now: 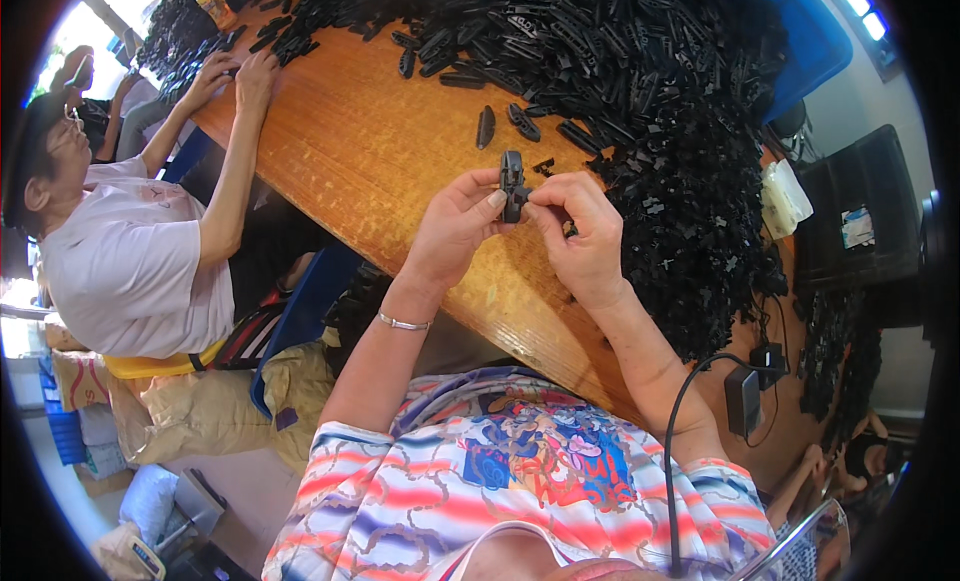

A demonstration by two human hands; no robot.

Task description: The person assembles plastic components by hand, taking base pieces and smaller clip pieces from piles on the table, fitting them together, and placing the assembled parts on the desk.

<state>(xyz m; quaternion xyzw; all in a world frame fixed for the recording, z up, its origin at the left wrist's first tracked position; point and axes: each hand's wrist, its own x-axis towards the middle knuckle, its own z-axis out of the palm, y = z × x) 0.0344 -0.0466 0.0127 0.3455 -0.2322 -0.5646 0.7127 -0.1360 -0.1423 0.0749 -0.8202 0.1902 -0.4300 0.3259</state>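
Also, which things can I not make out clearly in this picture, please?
In the head view:
What the right hand may be pinching: too small, covered by its own grip.
Lower pieces of the small-parts pile: hidden by those on top.
Blue bin: cut off by the top edge.

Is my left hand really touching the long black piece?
Touching: the head view shows the left hand gripping the long black piece, thumb pressed against its side.
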